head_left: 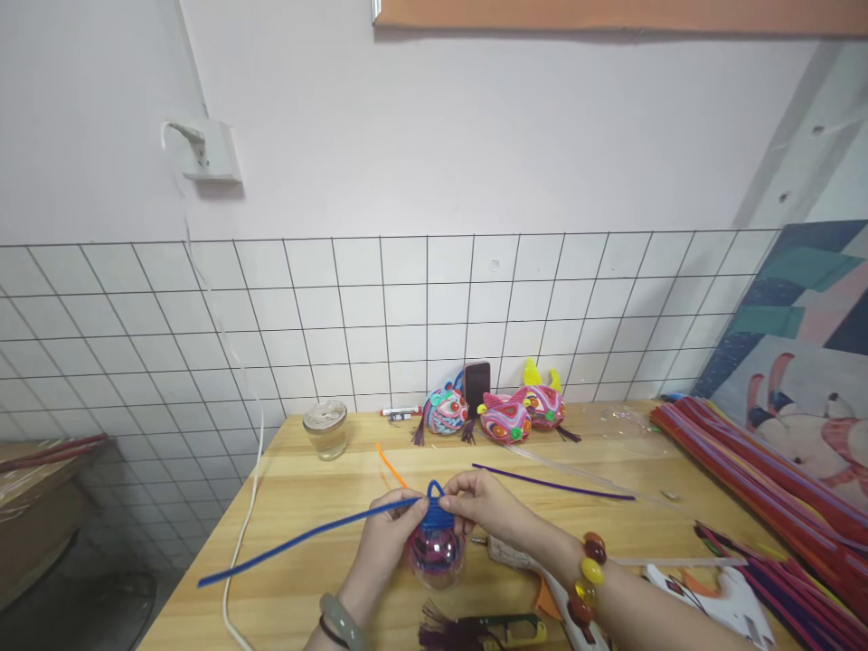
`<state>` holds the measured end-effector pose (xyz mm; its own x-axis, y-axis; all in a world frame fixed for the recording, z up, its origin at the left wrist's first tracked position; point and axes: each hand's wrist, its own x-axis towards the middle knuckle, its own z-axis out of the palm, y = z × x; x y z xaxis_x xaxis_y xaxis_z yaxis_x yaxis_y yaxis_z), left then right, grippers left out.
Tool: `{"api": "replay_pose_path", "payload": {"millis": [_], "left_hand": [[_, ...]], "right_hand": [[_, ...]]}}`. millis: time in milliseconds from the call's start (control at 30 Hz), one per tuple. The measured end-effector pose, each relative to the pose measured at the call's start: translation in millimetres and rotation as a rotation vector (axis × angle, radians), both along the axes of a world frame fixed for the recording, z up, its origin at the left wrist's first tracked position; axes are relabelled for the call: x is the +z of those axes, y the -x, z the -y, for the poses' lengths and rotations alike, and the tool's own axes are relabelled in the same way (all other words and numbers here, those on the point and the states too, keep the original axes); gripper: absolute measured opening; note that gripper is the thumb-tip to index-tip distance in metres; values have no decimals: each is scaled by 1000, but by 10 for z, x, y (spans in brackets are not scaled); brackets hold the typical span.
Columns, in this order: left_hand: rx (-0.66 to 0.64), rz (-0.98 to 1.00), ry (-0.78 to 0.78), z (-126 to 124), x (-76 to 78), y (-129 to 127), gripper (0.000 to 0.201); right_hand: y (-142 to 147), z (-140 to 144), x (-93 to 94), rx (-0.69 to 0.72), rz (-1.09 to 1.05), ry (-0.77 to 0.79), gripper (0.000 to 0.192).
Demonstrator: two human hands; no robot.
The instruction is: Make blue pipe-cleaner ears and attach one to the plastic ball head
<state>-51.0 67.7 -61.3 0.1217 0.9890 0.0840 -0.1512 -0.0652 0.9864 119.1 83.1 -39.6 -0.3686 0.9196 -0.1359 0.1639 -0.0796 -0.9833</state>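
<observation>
From up here I look down on my two hands meeting over a clear ball near the front edge of the table. My left hand has its grip closed on the ball's left side and on the blue pipe cleaner where it reaches the ball, steadying both, I judge, so the winding stays tight. My right hand pinches the blue coil on top of the ball, next to a small loop that stands up from it. The free length of the pipe cleaner trails off toward the left edge of the table, kept low and out of the way.

Just behind my hands lie an orange pipe cleaner and a purple pipe cleaner, loose on the wood. Along the back edge stand three finished wrapped figures, a phone propped upright between them, and a glass jar further left. A big bundle of pipe cleaners runs along the right edge. Scissors lie at the front edge, close to my wrists. A white cable hangs from a wall socket across the left edge.
</observation>
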Motion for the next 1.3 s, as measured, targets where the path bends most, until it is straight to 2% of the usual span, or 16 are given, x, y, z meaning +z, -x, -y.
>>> {"api": "replay_pose_path", "payload": {"millis": [367,667,800,1300], "left_hand": [[-22,76,8,12,30,-10,19],[-17,199,62,16,47,-24,22],[-57,219,95,14,46,-29,25],[-106,276,131,34,49,-19,26]], "right_hand": [[-6,13,43,-20,-4,38,40],[4,23,40,-25,-5,57,40],[7,33,53,-41,0,53,41],[5,39,40,9,-9,25,42]]}}
